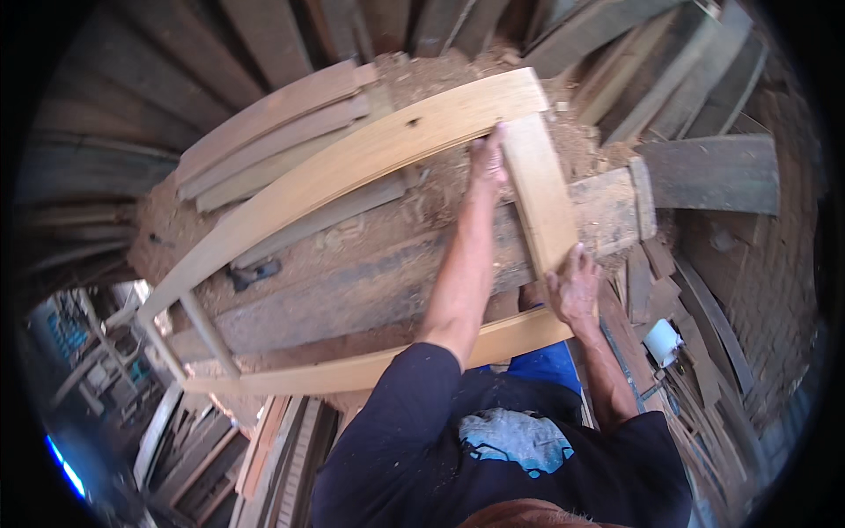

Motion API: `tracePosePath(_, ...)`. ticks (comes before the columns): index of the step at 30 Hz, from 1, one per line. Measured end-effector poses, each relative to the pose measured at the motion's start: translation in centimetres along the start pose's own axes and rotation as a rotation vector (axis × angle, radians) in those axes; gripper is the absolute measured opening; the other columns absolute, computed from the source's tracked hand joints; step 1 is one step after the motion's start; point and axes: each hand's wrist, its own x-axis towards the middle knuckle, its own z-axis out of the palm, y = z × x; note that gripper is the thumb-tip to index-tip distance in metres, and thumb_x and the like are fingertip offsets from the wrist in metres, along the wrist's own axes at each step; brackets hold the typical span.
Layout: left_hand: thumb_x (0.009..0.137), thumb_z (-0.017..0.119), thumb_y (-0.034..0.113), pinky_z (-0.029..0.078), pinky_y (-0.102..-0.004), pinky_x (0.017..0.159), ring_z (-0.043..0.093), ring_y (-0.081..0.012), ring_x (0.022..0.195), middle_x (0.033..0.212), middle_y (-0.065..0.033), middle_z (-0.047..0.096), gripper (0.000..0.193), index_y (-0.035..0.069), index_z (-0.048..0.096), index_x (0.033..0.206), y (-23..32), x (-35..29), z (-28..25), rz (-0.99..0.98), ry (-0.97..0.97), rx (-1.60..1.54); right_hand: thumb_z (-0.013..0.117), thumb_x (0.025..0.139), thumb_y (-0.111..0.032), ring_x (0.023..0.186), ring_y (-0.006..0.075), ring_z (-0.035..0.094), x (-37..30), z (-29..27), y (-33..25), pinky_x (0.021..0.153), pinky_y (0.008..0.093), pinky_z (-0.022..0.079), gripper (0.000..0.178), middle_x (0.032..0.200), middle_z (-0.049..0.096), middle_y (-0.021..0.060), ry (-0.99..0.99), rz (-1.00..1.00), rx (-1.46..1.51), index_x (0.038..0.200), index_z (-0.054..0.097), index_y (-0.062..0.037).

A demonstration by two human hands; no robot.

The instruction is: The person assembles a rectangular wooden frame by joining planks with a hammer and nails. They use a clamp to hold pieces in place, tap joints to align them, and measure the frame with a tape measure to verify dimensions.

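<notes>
The left hand (488,162) clasps the wooden frame (361,157) by its far right corner, the right hand (577,292) its near one, probably for balance.

Extends left from the grip as a frame (387,141) over a plank (370,277); has stacked boards (273,116) beyond, a container (662,341) rightward.
</notes>
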Motion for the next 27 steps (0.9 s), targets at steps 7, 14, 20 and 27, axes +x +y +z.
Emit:
tracePosePath(7,0.083,0.079,0.015,0.053,-0.0454,0.098,0.065,-0.0259,0.106,0.117,-0.0121,0.067,0.048,0.001,0.059,0.124,-0.9,-1.7,1.0,-0.053,-0.110,-0.108,0.066,0.091,-0.034,0.120,0.0484,0.050,-0.5,0.7,1.0,0.107,0.0509,0.039,0.074,0.135,0.050,0.0345,-0.155,0.083,-0.027,0.144,0.041,0.0109)
tracePosePath(14,0.085,0.074,0.006,0.057,-0.0393,0.094,0.067,-0.0229,0.103,0.114,-0.0119,0.067,0.042,-0.002,0.058,0.123,-1.0,-1.2,-0.4,0.051,-0.100,-0.044,0.063,0.098,-0.040,0.117,0.0312,0.062,17.6,-2.7,2.3,0.102,0.0398,0.047,0.065,0.131,0.062,0.0233,0.102,0.067,0.642,0.140,0.051,0.0087)
tracePosePath(20,0.083,0.079,0.007,0.052,-0.0376,0.100,0.063,-0.0229,0.110,0.121,-0.0133,0.065,0.051,-0.004,0.056,0.128,0.2,-2.2,0.0,0.143,-0.081,-0.045,0.071,0.095,-0.024,0.100,0.0193,0.068,29.9,-0.7,-1.1,0.090,0.0333,0.056,0.047,0.119,0.068,0.0148,-0.402,0.153,1.632,0.128,0.059,0.0056)
tracePosePath(27,0.084,0.082,0.015,0.053,-0.0354,0.097,0.064,-0.0218,0.107,0.118,-0.0131,0.067,0.051,-0.005,0.058,0.125,0.5,-2.3,-0.4,0.191,-0.040,0.063,0.075,0.092,-0.034,0.099,0.0160,0.062,29.8,3.6,-1.2,0.092,0.0308,0.048,0.047,0.108,0.071,0.0099,-0.077,0.162,1.477,0.118,0.068,0.0044)
